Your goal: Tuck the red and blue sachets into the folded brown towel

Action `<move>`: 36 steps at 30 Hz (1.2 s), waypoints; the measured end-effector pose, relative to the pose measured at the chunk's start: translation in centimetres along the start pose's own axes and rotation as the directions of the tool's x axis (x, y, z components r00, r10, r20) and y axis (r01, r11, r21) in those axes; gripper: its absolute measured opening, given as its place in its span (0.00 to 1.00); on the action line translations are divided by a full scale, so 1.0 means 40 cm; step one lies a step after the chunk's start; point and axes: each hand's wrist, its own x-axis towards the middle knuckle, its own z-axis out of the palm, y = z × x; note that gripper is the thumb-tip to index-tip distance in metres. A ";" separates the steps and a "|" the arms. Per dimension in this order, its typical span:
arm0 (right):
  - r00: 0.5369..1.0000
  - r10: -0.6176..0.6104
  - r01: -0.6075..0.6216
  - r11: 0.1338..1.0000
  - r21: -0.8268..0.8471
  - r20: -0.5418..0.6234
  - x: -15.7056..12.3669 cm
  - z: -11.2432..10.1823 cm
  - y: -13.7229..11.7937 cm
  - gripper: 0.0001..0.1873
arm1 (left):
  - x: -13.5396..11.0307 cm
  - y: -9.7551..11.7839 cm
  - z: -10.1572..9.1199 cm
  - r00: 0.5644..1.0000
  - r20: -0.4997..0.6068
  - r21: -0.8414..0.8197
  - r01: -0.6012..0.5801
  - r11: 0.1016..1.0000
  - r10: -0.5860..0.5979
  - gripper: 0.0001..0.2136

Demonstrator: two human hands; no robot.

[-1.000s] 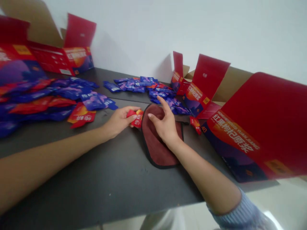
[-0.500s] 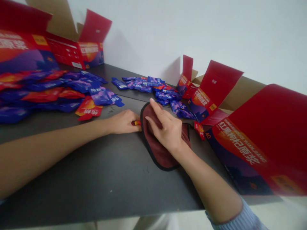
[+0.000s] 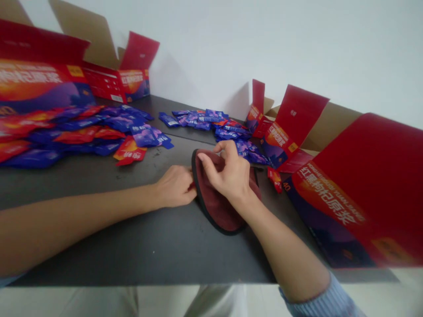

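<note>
A maroon cloth [image 3: 220, 211] with black trim lies on the dark table [image 3: 148, 246]. My right hand [image 3: 228, 176] rests on it, and its fingers pinch the cloth's far edge and curl the left side up. My left hand [image 3: 176, 185] is closed in a fist, knuckles against the cloth's raised left edge. It grips a small red sachet that is almost wholly hidden between the fist and the cloth.
Heaps of blue and red sachets lie at the left [image 3: 76, 132] and at the back middle [image 3: 214, 123]. One red sachet [image 3: 275, 178] sits beside a big red box [image 3: 357, 193] on the right. Open red cartons stand behind it [image 3: 284, 127] and at the far left [image 3: 42, 79].
My left hand brought the red sachet in against the cloth and closed over it. My right hand went from spread fingers to pinching and lifting the cloth's edge.
</note>
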 end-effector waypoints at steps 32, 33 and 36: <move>0.956 0.196 -0.090 0.906 -0.413 0.221 0.041 0.015 -0.011 0.27 | 0.020 0.003 0.012 0.946 0.107 -0.698 0.291 0.654 -0.307 0.20; 0.949 0.210 -0.097 0.904 -0.415 0.235 0.044 0.014 -0.007 0.28 | 0.020 0.004 0.012 0.943 0.110 -0.693 0.299 0.656 -0.314 0.19; 0.934 0.244 -0.128 0.911 -0.392 0.260 0.054 0.010 0.008 0.30 | 0.027 0.000 0.020 0.938 0.108 -0.686 0.311 0.658 -0.330 0.19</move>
